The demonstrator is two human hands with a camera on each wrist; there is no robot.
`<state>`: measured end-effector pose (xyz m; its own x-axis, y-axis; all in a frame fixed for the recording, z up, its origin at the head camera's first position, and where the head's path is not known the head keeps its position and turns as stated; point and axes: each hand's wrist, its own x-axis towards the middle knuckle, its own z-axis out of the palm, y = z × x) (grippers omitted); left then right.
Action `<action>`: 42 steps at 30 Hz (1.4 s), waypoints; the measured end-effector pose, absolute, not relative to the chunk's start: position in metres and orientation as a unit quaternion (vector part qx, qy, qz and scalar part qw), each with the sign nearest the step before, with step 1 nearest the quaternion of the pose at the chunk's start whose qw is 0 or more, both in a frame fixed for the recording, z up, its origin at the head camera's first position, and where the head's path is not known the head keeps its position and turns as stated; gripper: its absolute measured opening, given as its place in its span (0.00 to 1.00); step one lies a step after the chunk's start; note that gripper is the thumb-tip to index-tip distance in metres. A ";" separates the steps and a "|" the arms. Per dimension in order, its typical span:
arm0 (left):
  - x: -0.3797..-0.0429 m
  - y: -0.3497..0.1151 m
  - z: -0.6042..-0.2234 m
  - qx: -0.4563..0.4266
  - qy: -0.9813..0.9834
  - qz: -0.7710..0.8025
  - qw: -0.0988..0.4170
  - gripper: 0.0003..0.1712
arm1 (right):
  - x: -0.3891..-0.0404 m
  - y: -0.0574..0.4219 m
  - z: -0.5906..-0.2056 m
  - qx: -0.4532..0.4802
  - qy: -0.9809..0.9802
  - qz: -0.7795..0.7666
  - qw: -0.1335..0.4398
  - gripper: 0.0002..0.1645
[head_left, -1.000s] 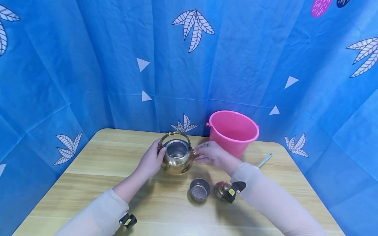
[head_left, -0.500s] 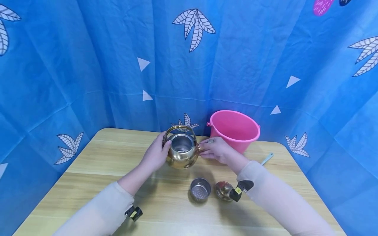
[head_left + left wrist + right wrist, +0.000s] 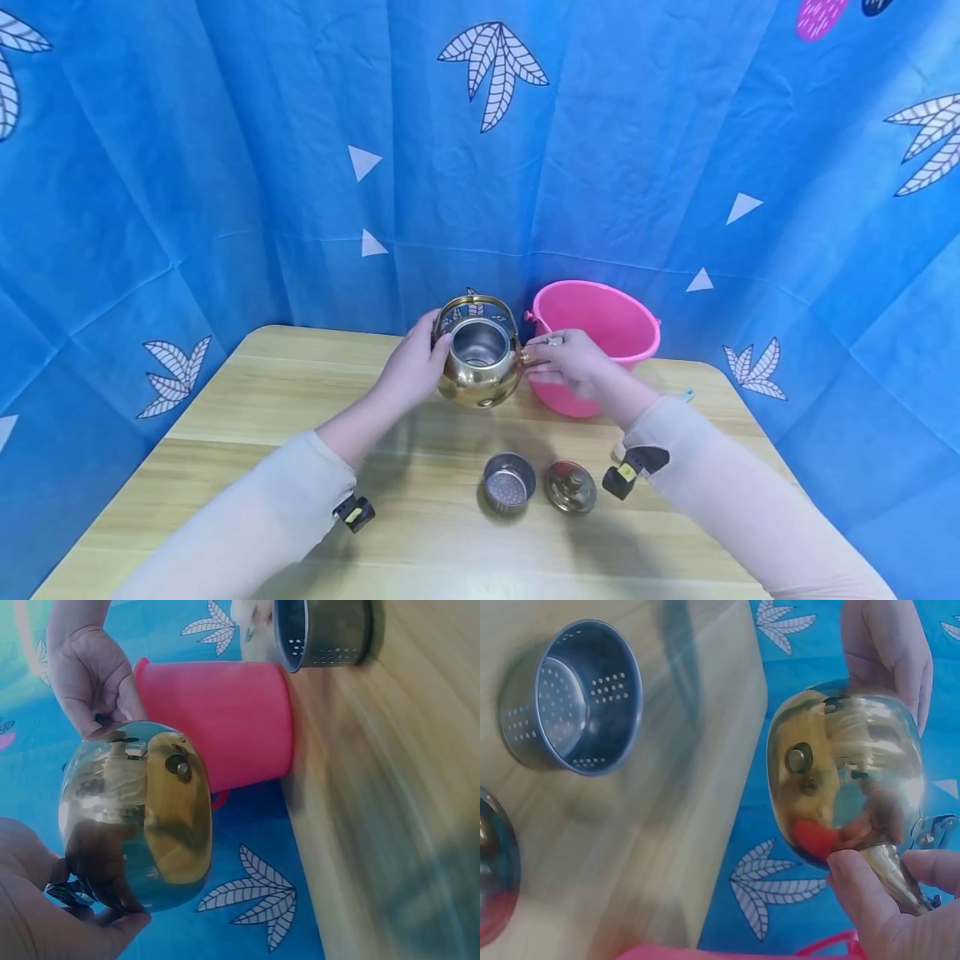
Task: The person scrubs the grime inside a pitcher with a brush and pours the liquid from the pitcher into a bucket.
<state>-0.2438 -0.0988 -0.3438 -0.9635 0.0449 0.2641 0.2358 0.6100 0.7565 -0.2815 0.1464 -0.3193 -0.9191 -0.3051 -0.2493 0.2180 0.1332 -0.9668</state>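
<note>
A gold-coloured teapot (image 3: 480, 387) with an upright arched handle hangs over the back of the table, its lidless mouth tipped toward me. My left hand (image 3: 414, 360) grips its left side at the foot of the handle, thumb on the body. On the other side my right hand (image 3: 573, 364) pinches the spout (image 3: 892, 879) between thumb and fingers, seen closest in the right wrist view. Below the teapot, a metal strainer basket (image 3: 508, 485) with a perforated bottom stands on the table. Beside it lies the round metal lid (image 3: 572, 487), knob up.
A pink bucket (image 3: 592, 312) stands at the back right, just behind my right hand. A pale blue stick-like end (image 3: 687, 395) shows past my right sleeve, the rest hidden. Blue patterned curtain (image 3: 300, 167) hangs around the wooden table (image 3: 247, 400).
Both hands have carried the teapot to the right and farther back, up beside the pink bucket. The strainer basket and lid have stayed put; the lid now shows fully.
</note>
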 end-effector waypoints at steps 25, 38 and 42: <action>-0.271 -0.065 -0.292 -0.117 -0.892 -0.413 0.141 0.29 | -0.294 0.179 -0.267 -0.026 0.739 -0.655 0.156 0.19; -0.290 -0.042 -0.271 -0.130 -0.893 -0.405 0.151 0.30 | -0.302 0.194 -0.243 0.001 0.743 -0.660 0.116 0.11; -0.296 -0.033 -0.267 -0.129 -0.893 -0.399 0.164 0.31 | -0.305 0.199 -0.237 0.007 0.736 -0.669 0.100 0.04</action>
<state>-0.2957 -0.0330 -0.2672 -0.9131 0.0999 0.3953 0.3613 0.6477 0.6707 -0.3051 0.1991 -0.2373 -0.9799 -0.1231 -0.1571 0.1446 0.1048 -0.9839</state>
